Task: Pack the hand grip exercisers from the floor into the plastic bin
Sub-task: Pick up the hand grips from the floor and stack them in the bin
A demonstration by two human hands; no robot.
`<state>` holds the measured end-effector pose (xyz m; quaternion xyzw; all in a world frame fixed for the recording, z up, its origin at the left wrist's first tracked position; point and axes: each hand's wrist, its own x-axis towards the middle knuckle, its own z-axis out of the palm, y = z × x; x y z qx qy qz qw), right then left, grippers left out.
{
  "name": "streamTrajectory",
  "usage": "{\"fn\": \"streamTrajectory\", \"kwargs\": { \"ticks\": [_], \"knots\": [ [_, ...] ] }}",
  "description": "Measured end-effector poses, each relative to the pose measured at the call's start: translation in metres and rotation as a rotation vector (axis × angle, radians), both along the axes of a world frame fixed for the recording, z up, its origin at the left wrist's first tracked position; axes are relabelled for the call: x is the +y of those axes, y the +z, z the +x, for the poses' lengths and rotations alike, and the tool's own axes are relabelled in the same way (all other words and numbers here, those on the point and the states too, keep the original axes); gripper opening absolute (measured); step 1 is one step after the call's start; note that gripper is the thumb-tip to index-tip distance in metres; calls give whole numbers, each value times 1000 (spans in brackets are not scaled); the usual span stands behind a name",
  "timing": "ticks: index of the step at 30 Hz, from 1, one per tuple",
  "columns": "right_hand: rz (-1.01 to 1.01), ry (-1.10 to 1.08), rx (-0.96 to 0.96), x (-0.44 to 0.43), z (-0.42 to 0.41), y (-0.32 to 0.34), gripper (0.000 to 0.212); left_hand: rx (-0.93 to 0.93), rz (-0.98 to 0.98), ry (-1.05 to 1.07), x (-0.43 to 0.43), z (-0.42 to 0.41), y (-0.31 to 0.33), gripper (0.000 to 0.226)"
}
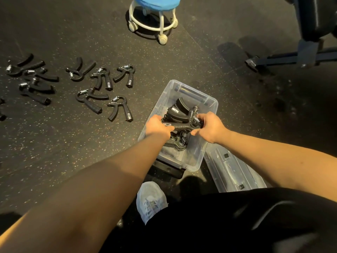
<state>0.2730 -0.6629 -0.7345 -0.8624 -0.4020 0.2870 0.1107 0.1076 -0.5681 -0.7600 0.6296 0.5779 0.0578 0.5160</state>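
Now, the hand grip exerciser is over the middle of the plastic bin, just above the ones already stacked inside. My left hand has its fingers curled round the handle end; my right hand grips the spring end, fingers wrapped about it.

I'd say the step is seating this one in the row. The next move calls for lowering it flat so its spring nests beside its neighbours, then letting go and reaching out left. There's plenty to fetch: the nearest loose exerciser lies on the speckled floor near the bin, with more scattered beyond.

The handles carry small white labels, too small to read. The clear lid lies just right of the bin. A blue-topped rolling stool stands well apart.
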Motion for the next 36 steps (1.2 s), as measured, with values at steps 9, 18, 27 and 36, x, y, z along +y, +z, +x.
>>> {"fn": "streamTrajectory", "kwargs": {
  "ticks": [9,18,27,36],
  "knots": [
    [-96,92,-159,3,-8,-25,65,138,-67,94,-10,4,-24,62],
    [-325,211,-270,15,-23,-41,58,277,62,-32,-1,10,-42,34],
    [-331,177,-206,27,-20,-61,53,300,38,24,2,23,-63,46],
    [-214,-300,40,25,-35,-87,52,251,-51,194,1,24,-73,34]
  ]
}}
